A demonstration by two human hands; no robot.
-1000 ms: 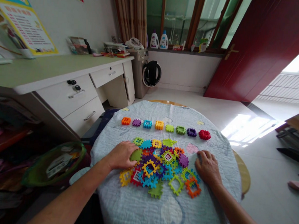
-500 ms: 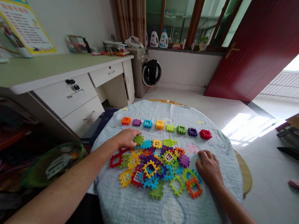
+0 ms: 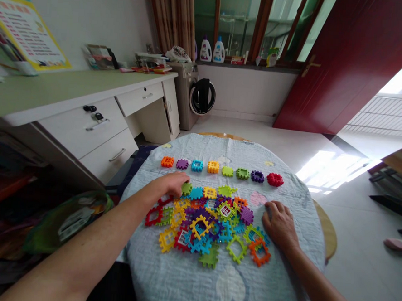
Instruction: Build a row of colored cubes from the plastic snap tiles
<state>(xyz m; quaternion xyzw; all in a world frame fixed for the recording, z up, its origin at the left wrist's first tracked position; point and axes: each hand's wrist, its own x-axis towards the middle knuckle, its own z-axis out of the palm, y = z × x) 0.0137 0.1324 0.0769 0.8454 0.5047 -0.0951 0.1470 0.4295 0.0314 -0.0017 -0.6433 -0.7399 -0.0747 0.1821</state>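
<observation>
My left hand (image 3: 176, 184) has its fingers closed on a dark green square piece (image 3: 186, 188) at the upper left of a mixed pile of toothed plastic pieces (image 3: 201, 227). Beside that piece lie a blue one (image 3: 196, 193) and a yellow one (image 3: 209, 193). Resting on the cloth at the pile's right, my right hand (image 3: 278, 220) holds nothing, its fingers slightly spread. Beyond the pile runs a row of small same-coloured stacks, from orange (image 3: 167, 161) through purple (image 3: 182, 164) and green (image 3: 242, 173) to red (image 3: 275, 179).
A pale blue cloth (image 3: 166, 280) covers the round table. A desk with drawers (image 3: 86, 130) stands at the left, a washing machine (image 3: 185, 95) behind it, and a green basket (image 3: 95, 207) low at the left. A red door (image 3: 331, 81) is at the back right.
My left hand has drawn in around the dark green piece and now hides more of its left side. My right hand stays in place. The camera view has shifted slightly.
</observation>
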